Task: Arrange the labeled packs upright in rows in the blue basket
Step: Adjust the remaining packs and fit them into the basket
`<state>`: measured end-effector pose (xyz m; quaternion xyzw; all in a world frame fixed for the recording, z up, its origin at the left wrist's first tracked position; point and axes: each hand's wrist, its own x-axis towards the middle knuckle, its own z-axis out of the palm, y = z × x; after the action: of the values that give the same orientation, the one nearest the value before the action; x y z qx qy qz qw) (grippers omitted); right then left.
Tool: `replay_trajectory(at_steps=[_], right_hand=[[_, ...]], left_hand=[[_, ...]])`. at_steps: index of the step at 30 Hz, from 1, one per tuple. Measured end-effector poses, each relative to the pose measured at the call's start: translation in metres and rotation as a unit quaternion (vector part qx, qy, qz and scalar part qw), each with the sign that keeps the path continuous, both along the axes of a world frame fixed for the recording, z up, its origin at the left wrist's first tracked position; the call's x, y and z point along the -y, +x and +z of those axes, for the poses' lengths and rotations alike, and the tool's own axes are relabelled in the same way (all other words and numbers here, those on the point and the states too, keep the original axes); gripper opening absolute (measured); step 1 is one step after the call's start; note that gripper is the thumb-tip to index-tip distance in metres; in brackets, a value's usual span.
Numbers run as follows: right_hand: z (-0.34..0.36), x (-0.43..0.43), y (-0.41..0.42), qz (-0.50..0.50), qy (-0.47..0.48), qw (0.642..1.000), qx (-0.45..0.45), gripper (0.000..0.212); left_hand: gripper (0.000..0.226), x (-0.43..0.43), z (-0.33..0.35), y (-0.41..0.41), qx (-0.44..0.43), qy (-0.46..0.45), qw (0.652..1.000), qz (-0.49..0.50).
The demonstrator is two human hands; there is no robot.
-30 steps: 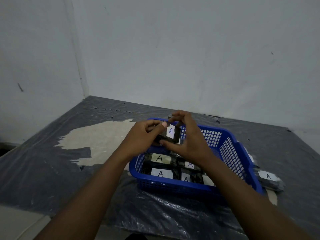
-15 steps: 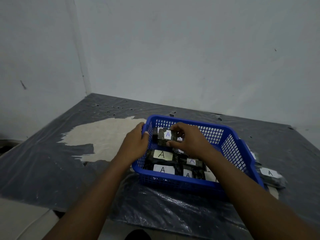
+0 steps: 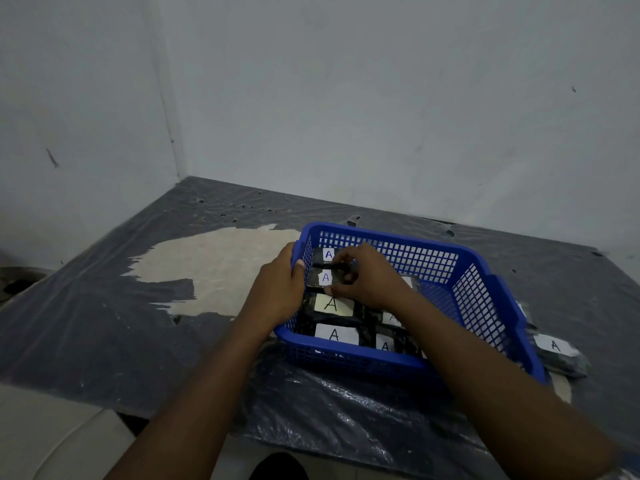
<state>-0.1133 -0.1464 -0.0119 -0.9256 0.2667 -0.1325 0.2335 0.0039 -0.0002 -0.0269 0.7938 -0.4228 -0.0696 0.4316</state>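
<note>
From the head view, the packs in the right half of the blue basket (image 3: 485,268) are largely hidden behind the right forearm, and the pack (image 3: 557,351) lying outside is partly covered by the basket's right wall. The left hand (image 3: 277,292) is closed over the basket's left rim. The right hand (image 3: 370,278) is curled over the third pack (image 3: 323,279) in the left row, apparently pinching it; four labelled packs are lined there.

1. Lighting dim, cool, diffuse; source not visible.
2. Soft glare on plastic sheet (image 3: 332,403) covering the bench.
3. Wide-angle bending at edges.
4. Focus slightly soft throughout; shadows faint.
</note>
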Motion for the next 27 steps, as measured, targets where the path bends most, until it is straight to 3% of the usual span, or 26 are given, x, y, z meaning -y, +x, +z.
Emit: replay_trajectory(at_steps=[4,7,12,16,19,23,27], right_hand=[[0.007,0.009,-0.005,-0.04,0.075,0.996,0.011,0.063],[0.004,0.01,-0.001,-0.054,0.083,0.995,-0.024,0.068],[0.007,0.007,0.001,-0.045,0.092,0.995,-0.024,0.06],[0.024,0.026,-0.025,-0.057,0.042,0.997,-0.016,0.034],[0.028,0.036,-0.045,-0.063,-0.011,0.996,-0.067,0.018],[0.018,0.034,-0.053,-0.028,-0.001,0.988,-0.154,0.028],[0.013,0.031,-0.05,-0.021,-0.017,0.989,-0.142,0.029]], left_hand=[[0.037,0.0,0.0,0.0,-0.003,-0.006,1.0,0.001],[0.036,-0.001,-0.001,-0.001,0.0,-0.007,1.0,0.003],[0.034,-0.001,0.0,-0.001,0.001,-0.009,1.0,0.0],[0.034,0.0,-0.001,0.0,0.003,-0.012,1.0,-0.004],[0.036,0.001,-0.002,0.001,0.007,-0.014,1.0,0.0],[0.036,0.001,-0.003,0.001,0.002,-0.019,1.0,-0.002],[0.037,0.001,-0.002,0.001,0.0,-0.013,1.0,0.003]])
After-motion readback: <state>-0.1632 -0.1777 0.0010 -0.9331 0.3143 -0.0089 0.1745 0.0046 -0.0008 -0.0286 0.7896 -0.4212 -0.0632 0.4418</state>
